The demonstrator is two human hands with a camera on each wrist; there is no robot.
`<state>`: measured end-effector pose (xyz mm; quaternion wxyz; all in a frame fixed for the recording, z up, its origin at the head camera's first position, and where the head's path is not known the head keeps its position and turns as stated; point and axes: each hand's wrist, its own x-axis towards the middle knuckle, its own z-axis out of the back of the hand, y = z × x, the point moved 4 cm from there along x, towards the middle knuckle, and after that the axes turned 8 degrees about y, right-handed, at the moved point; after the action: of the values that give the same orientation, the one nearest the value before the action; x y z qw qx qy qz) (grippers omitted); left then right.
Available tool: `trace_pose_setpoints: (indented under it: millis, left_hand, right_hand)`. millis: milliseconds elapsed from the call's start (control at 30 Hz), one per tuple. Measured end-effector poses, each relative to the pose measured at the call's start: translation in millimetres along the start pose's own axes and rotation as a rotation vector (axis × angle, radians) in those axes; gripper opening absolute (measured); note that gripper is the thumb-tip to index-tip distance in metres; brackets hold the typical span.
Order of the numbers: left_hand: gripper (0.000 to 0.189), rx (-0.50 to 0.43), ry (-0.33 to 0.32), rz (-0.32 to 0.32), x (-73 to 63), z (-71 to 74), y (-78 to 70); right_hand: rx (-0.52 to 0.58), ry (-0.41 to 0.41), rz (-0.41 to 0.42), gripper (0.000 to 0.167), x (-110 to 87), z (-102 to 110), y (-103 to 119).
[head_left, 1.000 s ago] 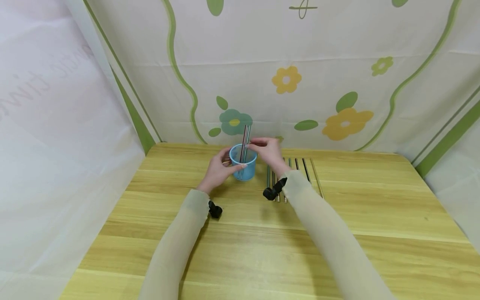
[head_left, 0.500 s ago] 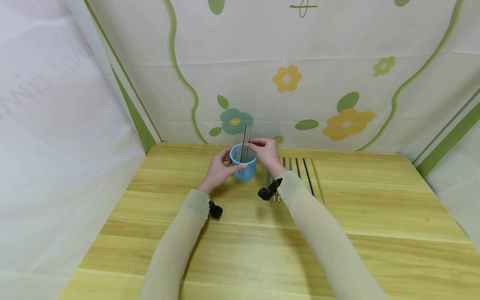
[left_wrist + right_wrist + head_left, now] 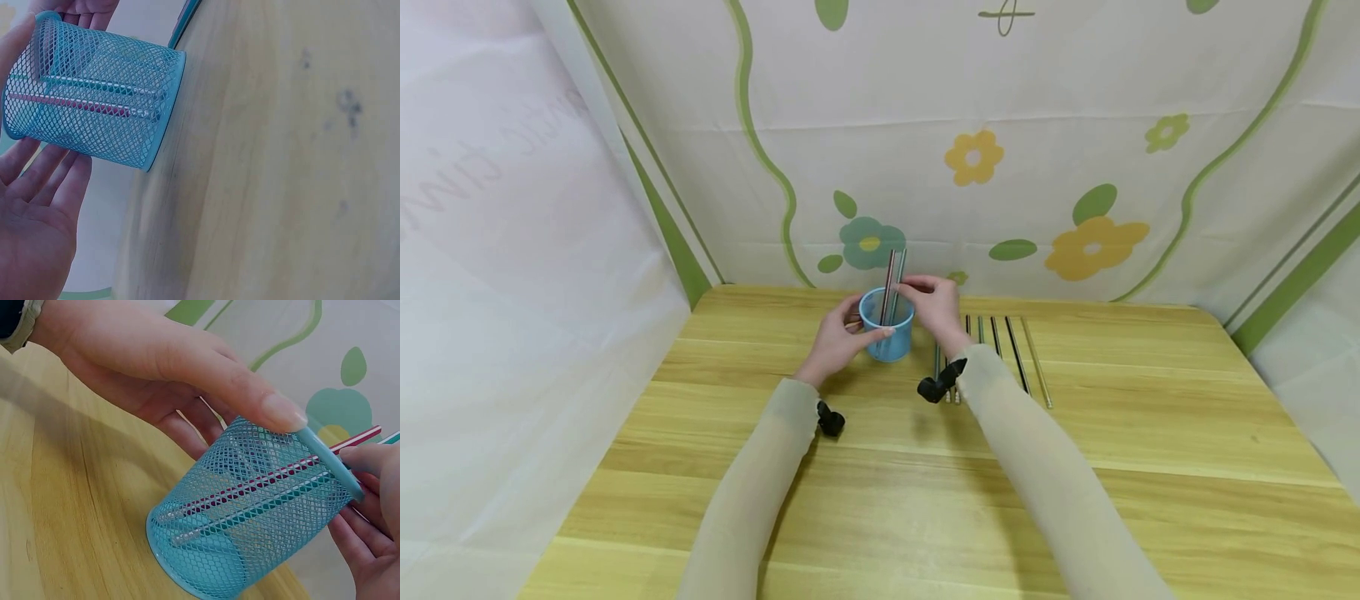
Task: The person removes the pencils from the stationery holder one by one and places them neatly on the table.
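Note:
A blue mesh pen cup (image 3: 892, 345) stands at the back middle of the table in the head view. My left hand (image 3: 838, 342) grips it, thumb on the near side and fingers round the far left. Two pencils lean inside: a red striped one (image 3: 358, 440) and a teal one (image 3: 902, 265). Over the cup's right rim, my right hand (image 3: 934, 304) pinches the teal pencil with thumb and forefinger. Through the mesh, both pencils' silvery lower ends show near the base in the right wrist view. The right hand's other fingers are partly hidden.
Several pencils lie side by side to the right of the cup, among them a black one (image 3: 1018, 354) and a gold one (image 3: 1037, 361). My right forearm covers some of them. A floral cloth wall (image 3: 880, 183) rises behind the wooden table (image 3: 880, 500).
The teal pencil's upper end has shifted right, away from the red one; earlier they stood close together. My right forearm has swung slightly left. The left hand and cup have stayed put.

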<state>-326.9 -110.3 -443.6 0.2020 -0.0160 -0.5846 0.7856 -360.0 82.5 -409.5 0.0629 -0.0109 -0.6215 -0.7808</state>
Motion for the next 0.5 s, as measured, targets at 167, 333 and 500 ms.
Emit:
trace_pose_setpoints:
  millis: [167,333,500]
  left_hand:
    - [0.080,-0.007,0.002,0.002,-0.5,-0.4,0.5]
    - [0.080,-0.024,-0.001,0.011,-1.0,-0.7,-0.2]
    - [0.079,-0.029,-0.004,0.016,-1.2,-1.0,-0.4]
  right_hand:
    - [0.023,-0.014,0.009,0.031,-2.6,2.0,0.9]
    - [0.040,-0.015,0.012,0.038,-5.1,3.3,2.0]
    - [0.035,-0.014,0.024,0.038,-6.4,3.7,2.7]
